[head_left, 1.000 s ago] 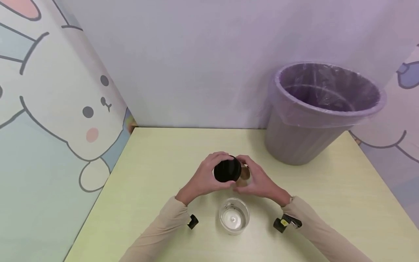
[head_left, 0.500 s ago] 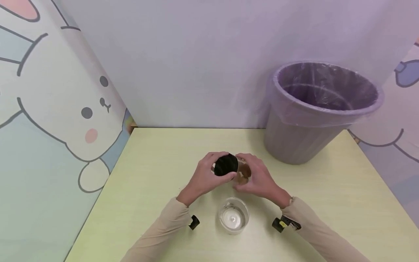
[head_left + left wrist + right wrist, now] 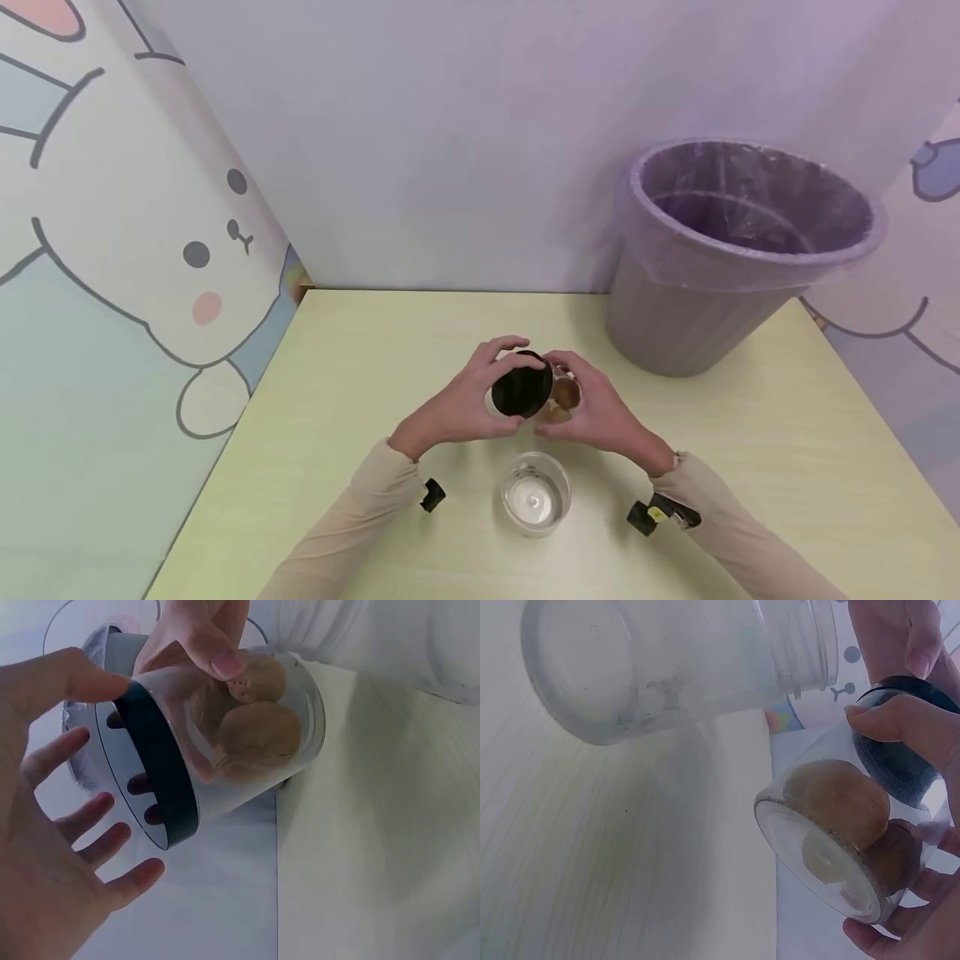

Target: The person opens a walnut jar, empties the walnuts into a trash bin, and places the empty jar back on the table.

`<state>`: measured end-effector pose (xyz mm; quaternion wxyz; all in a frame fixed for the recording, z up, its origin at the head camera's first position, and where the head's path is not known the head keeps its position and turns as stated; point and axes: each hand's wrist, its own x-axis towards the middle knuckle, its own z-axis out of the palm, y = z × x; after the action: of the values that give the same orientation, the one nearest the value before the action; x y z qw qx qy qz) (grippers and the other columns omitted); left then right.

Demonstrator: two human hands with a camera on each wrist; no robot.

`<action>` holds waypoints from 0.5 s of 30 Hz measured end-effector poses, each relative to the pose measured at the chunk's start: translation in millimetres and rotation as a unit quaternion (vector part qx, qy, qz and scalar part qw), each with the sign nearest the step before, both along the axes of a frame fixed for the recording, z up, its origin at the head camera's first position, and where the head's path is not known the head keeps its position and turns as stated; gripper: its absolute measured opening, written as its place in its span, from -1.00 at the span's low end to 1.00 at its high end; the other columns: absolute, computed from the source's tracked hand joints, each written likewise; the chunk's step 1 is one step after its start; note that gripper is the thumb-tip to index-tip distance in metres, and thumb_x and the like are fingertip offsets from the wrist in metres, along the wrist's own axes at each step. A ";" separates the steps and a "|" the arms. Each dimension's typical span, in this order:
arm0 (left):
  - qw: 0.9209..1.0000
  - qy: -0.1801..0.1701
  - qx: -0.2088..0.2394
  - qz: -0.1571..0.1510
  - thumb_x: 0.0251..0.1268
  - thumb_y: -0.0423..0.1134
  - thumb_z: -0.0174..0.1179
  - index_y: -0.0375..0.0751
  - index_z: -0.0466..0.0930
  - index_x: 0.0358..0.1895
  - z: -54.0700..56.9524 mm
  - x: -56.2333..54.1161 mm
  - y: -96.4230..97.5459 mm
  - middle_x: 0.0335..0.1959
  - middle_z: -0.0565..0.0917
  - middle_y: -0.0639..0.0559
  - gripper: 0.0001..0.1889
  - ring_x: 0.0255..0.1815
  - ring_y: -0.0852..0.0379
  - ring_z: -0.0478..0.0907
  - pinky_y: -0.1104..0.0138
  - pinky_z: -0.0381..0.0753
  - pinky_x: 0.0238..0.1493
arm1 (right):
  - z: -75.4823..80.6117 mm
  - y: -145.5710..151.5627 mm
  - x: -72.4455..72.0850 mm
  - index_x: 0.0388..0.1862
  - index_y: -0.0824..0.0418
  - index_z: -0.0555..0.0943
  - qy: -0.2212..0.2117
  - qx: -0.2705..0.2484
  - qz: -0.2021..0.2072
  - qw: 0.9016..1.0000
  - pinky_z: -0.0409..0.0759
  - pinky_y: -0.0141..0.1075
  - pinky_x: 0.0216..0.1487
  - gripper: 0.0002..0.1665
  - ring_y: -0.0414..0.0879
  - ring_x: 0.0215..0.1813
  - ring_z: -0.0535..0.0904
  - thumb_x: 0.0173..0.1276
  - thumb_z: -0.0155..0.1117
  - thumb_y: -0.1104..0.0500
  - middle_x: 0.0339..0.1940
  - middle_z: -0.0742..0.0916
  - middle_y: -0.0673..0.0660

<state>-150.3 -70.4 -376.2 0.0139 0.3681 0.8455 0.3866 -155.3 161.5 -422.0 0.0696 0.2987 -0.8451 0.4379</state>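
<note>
A clear jar (image 3: 225, 796) with a black lid (image 3: 521, 392) is held tilted above the table, lid end towards the left hand. Inside it lie several brown, rounded lumps (image 3: 259, 735). My right hand (image 3: 588, 408) grips the jar body, thumb on one side and fingers on the other. Around the lid my left hand (image 3: 480, 400) is spread; in the left wrist view its thumb touches the lid's edge while the other fingers stand off the lid face, mirrored in it. An uncapped clear jar (image 3: 534, 500) stands on the table nearer the body.
A grey waste bin (image 3: 675, 325) lined with a thin plastic bag stands at the table's back right. The pale yellow table (image 3: 375, 333) meets a plain wall behind, and a rabbit-patterned wall panel (image 3: 150, 217) runs along the left.
My left hand had its fingers on the lid and shifted them round it; now they are spread and lifted from it. The right hand keeps its grip on the jar.
</note>
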 end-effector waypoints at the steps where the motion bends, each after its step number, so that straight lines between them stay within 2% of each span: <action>1: 1.000 -0.001 -0.001 -0.013 -0.03 -0.22 0.31 0.26 0.39 0.21 0.5 -0.7 -0.4 0.38 0.12 0.20 -0.37 0.38 0.21 0.01 0.13 0.38 0.16 | 0.4 0.1 0.7 0.21 -0.01 0.39 -0.003 -0.002 0.000 1.000 0.44 -0.08 0.06 0.00 -0.16 0.06 0.45 -0.29 0.67 0.05 0.07 0.55 -0.12; 4: 0.999 -0.007 -0.002 -0.042 -0.04 -0.27 0.29 0.23 0.41 0.18 0.0 -2.7 -0.3 0.37 0.14 0.17 -0.38 0.37 0.21 0.03 0.18 0.37 0.17 | 1.1 0.3 3.0 0.21 -0.02 0.39 -0.012 -0.007 0.006 1.000 0.43 -0.06 0.08 0.00 -0.16 0.08 0.45 -0.30 0.68 0.10 0.07 0.55 -0.13; 7: 0.999 -0.013 -0.002 -0.044 -0.03 -0.24 0.31 0.23 0.41 0.19 -1.5 -2.8 0.4 0.34 0.19 0.12 -0.39 0.35 0.21 0.06 0.18 0.38 0.16 | 0.7 0.7 5.2 0.21 -0.02 0.39 -0.014 -0.005 0.009 1.000 0.42 -0.05 0.08 0.01 -0.15 0.08 0.44 -0.30 0.68 0.10 0.08 0.55 -0.11; 9: 1.000 -0.009 -0.007 -0.022 0.00 -0.14 0.33 0.25 0.41 0.19 -3.3 -2.6 1.5 0.28 0.25 0.12 -0.41 0.29 0.21 0.13 0.18 0.42 0.11 | -0.1 1.2 6.6 0.22 -0.01 0.39 -0.013 -0.001 0.009 1.000 0.42 -0.05 0.06 0.02 -0.15 0.06 0.44 -0.30 0.69 0.10 0.07 0.55 -0.10; 12: 0.999 0.002 -0.023 0.041 0.01 0.11 0.34 0.27 0.39 0.20 -5.0 -1.0 3.9 0.15 0.35 0.17 -0.40 0.16 0.20 0.31 0.20 0.49 -0.02 | -0.1 1.1 8.1 0.23 0.02 0.39 -0.009 0.001 0.009 1.000 0.42 -0.05 0.06 0.03 -0.15 0.06 0.44 -0.31 0.69 0.10 0.07 0.55 -0.08; 15: 0.995 0.006 -0.034 0.097 -0.02 0.32 0.26 0.25 0.40 0.18 -5.8 0.4 6.8 0.03 0.43 0.17 -0.35 -0.01 0.18 0.43 0.22 0.52 -0.14 | 1.3 0.7 8.9 0.23 0.05 0.39 -0.001 0.000 0.006 1.000 0.43 -0.06 0.06 0.04 -0.16 0.06 0.45 -0.32 0.69 0.10 0.06 0.56 -0.08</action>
<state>-149.9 -63.6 -382.0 -0.0160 0.2856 0.8901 0.3548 -146.4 162.2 -420.7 0.0662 0.3031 -0.8434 0.4388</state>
